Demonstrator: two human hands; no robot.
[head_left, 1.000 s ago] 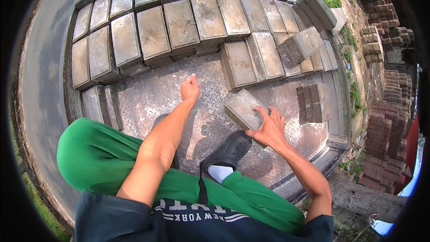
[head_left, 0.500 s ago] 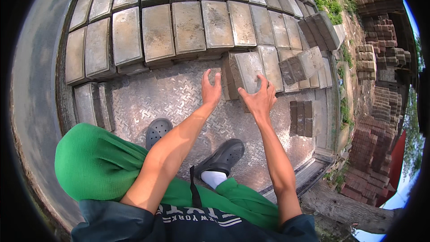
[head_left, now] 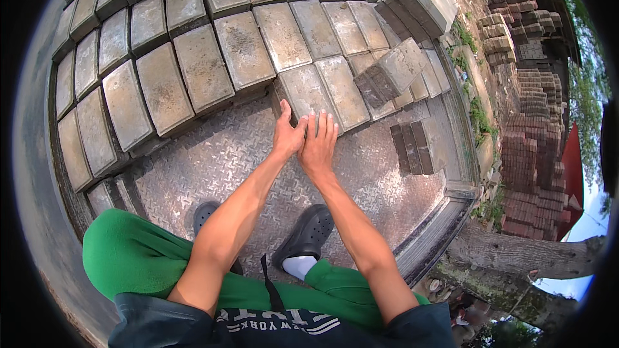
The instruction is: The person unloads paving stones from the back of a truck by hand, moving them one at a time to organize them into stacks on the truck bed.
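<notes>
Hands meet at the near edge of a grey rectangular concrete paving block (head_left: 308, 93): the left hand (head_left: 288, 134) lies flat with its fingers stretched along the block's left corner, and the right hand (head_left: 319, 144) lies beside it, touching it, fingers spread and pointing up onto the block's front edge. Neither hand is curled round anything; both are open, palms down, pressing against the block rather than clasping it.

The block is pale grey with a brownish, mottled top, slightly rounded at the edges, and lies flat on the silver diamond-pattern steel deck (head_left: 213, 161). It sits at the front of a row of like blocks, just beside a second block (head_left: 343, 90) to its right, and it touches the stacked layer of grey blocks (head_left: 193, 58) behind it.

Half a second ago the same block stood tilted between the two hands, which gripped it from either side, well apart; now it is down in the row and the hands have come together at its near edge. A second ago it lay loose on the deck under the right hand alone.

Farther right, a block (head_left: 390, 71) lies askew on the pile, and three dark bricks (head_left: 412, 148) rest on the deck. Green trousers (head_left: 129, 261) and black clogs (head_left: 308, 235) show below.
</notes>
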